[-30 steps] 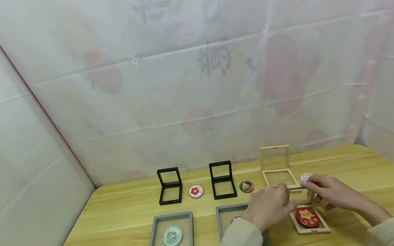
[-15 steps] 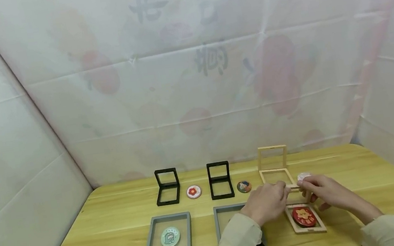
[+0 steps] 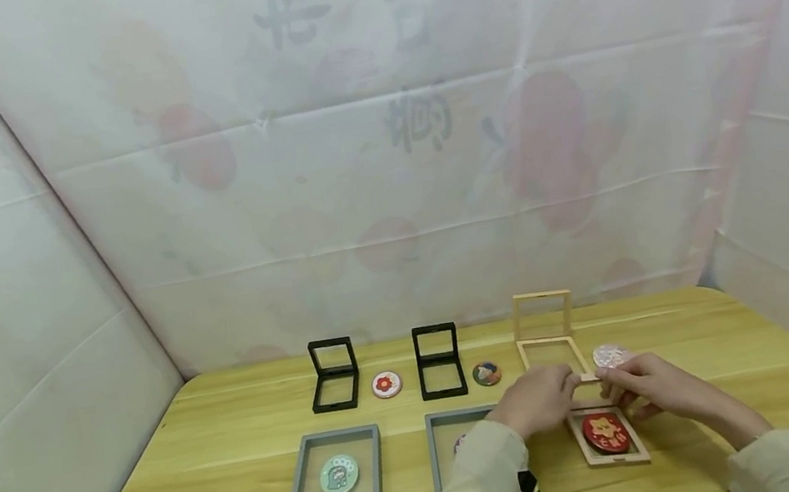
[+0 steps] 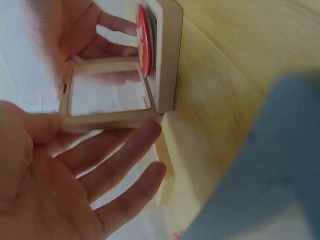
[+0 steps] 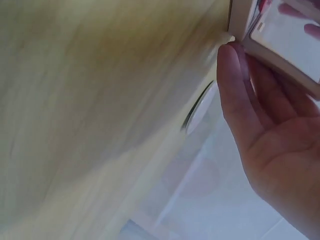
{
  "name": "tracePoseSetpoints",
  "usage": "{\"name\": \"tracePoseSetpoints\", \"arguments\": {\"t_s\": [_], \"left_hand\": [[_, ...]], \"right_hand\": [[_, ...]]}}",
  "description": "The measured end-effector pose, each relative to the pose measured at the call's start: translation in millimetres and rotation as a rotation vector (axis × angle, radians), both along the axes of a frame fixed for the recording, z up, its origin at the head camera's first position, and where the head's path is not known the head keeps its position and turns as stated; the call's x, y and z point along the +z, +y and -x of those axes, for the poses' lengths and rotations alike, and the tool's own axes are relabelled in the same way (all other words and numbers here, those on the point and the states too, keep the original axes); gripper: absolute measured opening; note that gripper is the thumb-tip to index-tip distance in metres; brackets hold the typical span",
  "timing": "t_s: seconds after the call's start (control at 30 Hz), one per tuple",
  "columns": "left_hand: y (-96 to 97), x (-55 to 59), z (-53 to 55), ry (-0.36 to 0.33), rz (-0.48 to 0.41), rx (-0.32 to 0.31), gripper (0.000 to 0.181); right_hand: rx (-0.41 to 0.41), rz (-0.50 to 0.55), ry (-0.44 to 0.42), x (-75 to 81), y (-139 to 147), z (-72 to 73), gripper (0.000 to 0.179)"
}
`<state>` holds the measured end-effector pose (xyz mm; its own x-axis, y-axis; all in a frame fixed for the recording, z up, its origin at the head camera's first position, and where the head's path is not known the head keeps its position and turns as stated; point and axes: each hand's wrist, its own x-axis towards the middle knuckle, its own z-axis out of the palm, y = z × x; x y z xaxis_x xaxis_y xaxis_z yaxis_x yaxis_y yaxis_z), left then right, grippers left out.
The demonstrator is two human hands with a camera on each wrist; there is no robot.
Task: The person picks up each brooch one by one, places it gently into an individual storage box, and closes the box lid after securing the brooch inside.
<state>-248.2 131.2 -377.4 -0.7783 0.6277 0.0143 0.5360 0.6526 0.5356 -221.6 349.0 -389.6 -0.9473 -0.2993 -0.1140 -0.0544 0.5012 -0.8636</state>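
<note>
A small wooden display frame [image 3: 617, 461] lies spread on the table, its base flat and holding a round red badge [image 3: 606, 433] with a yellow star figure. Its lid [image 4: 107, 121] stands up steeply from the hinge. My left hand [image 3: 538, 402] pinches the lid's left side, thumb on the near edge and fingers behind it, with the lower fingers spread loose. On the opposite side, my right hand [image 3: 657, 387] grips the lid, fingers bent along its edge in the right wrist view. Just behind the right hand lies a silvery badge [image 3: 610, 355].
Behind stand an unfolded pale wooden frame [image 3: 540, 294] and two black frames [image 3: 336, 406] [image 3: 446, 393], with a flower badge [image 3: 387, 384] and a multicoloured badge [image 3: 487, 373]. A grey frame [image 3: 377, 475] holds a mint badge [image 3: 339, 476]; my left sleeve partly covers another grey frame [image 3: 435, 459].
Both hands keep hold of the lid and have sunk slightly. More of the silvery badge shows behind the right hand. The head view has shifted a little.
</note>
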Motion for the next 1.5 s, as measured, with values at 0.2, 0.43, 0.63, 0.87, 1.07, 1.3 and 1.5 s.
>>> {"name": "tracePoseSetpoints", "arguments": {"t_s": [0.2,0.43,0.63,0.87,1.07,1.3,1.5], "left_hand": [[-4.0,-2.2,6.6,-0.220,-0.037,0.016,0.041],[-8.4,-1.0,6.6,-0.274,0.029,0.011,0.049],[-10.8,0.0,7.4,-0.337,0.040,-0.026,0.049],[-15.9,2.5,10.1,-0.366,0.068,-0.065,0.043],[-15.0,4.9,10.3,-0.369,0.090,-0.105,0.041],[-15.4,5.0,9.6,-0.299,0.156,-0.139,0.042],[-16.2,6.4,7.5,-0.193,0.214,-0.185,0.029]], "right_hand": [[0.082,0.033,-0.023,-0.9,8,1.6,0.048],[0.105,0.046,-0.076,2.0,12,2.2,0.049],[0.225,0.108,-0.100,2.4,14,4.9,0.048],[0.331,0.073,0.005,-2.6,17,10.0,0.033],[0.345,0.000,0.059,-2.0,23,9.2,0.021],[0.355,-0.029,0.085,-1.3,20,8.2,0.015],[0.361,-0.093,0.146,1.0,9,5.3,0.018]]}}
